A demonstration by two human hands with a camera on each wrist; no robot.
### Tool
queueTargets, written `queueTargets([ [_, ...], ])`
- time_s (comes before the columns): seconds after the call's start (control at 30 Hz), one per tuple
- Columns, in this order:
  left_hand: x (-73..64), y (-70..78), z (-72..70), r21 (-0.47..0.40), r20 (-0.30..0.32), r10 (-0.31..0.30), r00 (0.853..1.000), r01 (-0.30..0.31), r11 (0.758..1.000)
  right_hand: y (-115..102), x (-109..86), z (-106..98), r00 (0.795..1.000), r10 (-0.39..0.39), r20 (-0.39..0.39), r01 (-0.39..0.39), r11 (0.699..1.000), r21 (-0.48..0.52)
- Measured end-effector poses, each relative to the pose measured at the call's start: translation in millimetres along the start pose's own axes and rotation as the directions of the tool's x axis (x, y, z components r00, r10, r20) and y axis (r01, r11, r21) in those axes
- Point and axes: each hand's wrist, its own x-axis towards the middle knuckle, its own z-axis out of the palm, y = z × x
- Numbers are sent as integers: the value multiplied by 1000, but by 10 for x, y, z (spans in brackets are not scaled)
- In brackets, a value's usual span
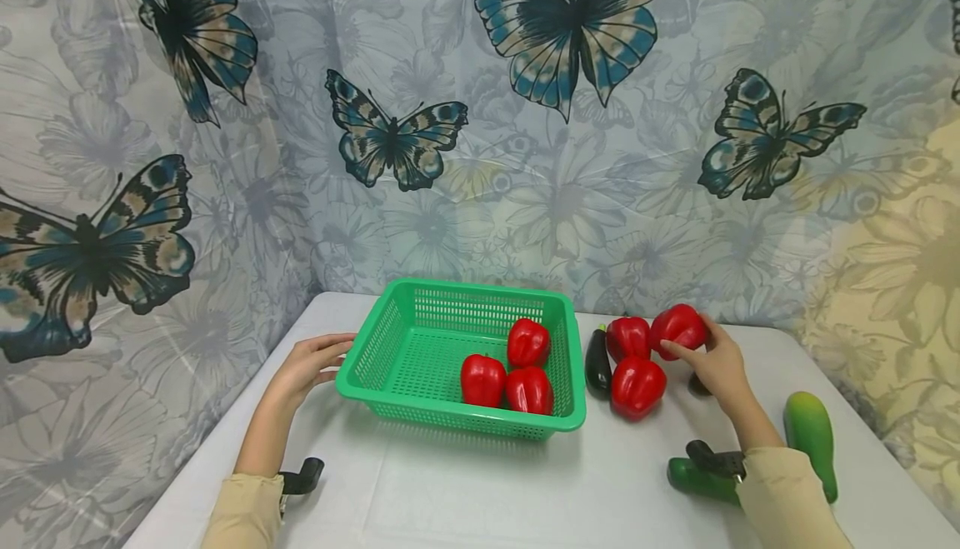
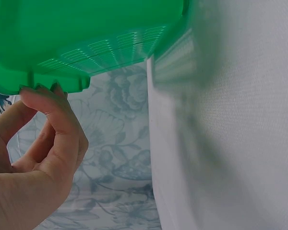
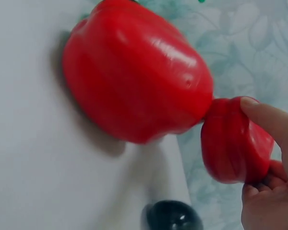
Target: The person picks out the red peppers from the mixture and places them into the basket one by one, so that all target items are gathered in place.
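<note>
The right hand holds a pepper right of the basket; probably light, stiff and slick, it wants gripping round its middle. The left hand touches the basket's left side, grip unclear.

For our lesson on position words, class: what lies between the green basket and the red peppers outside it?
A dark eggplant lies between the green basket and those red peppers, as the head view shows.

Basket: smooth plastic; red peppers: glossy, smooth; eggplant: glossy; tablecloth: matt, woven.
</note>
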Motion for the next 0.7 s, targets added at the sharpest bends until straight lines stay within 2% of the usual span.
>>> queueTargets([
  [0.53,11,-1,-3,-5,1,-5,1000,5,1000,-316,49,73,996,-86,-39,90,989,120],
  [0.7,5,-5,-7,-9,0,-7,1000,7,1000,-423,50,113,995,-96,-37,100,988,118],
])
